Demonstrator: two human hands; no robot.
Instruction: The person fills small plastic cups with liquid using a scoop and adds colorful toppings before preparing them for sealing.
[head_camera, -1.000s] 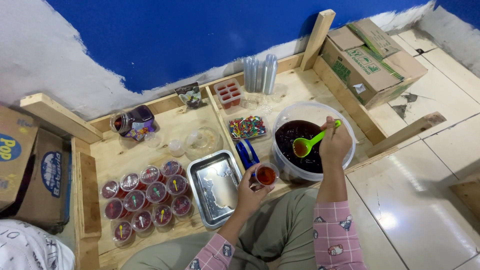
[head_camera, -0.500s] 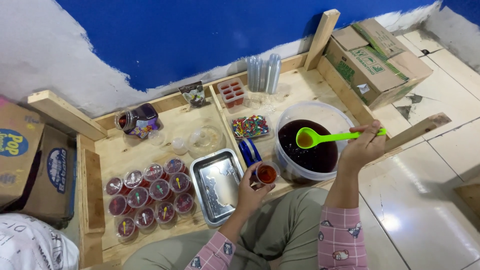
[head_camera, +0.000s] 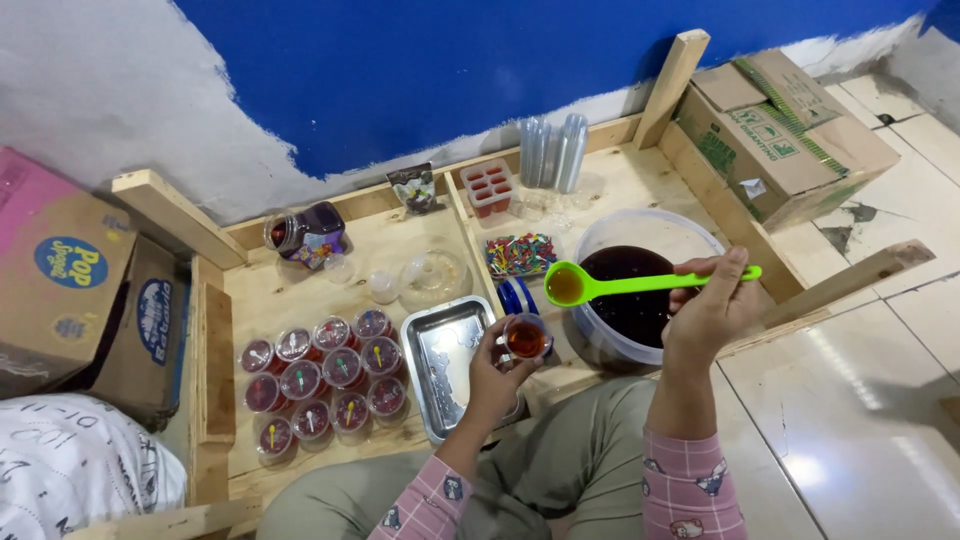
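1. Both hands are busy near the centre of the frame: the left hand (head_camera: 490, 368) is curled around a small clear cup (head_camera: 526, 338), and the right hand (head_camera: 712, 305) is closed on the handle of a green ladle (head_camera: 640, 285).
2. Held low at centre, the small clear cup is upright and holds reddish-brown liquid; it sits just above the right edge of a metal tray (head_camera: 445, 362).
3. From the right hand the green ladle runs leftward and roughly level, so its bowl hangs just above and to the right of the cup, apart from it. A little amber liquid shows in the bowl.
4. Under the ladle's handle, right of centre, stands a white tub (head_camera: 680, 232) of dark liquid; the right hand hovers over its right rim.
5. Left of the tray, in the lower left of the wooden tray-table (head_camera: 300, 290), is a cluster of filled cups (head_camera: 322, 375), each with a small coloured pick or spoon inside.
6. Above the cup, at upper centre, lie a pile of coloured picks (head_camera: 520, 253), a stack of clear empty cups (head_camera: 552, 150) and a pink mould (head_camera: 490, 187).
7. At upper left sits a dark jar (head_camera: 308, 232) on its side; a cardboard box (head_camera: 790, 135) lies at upper right.
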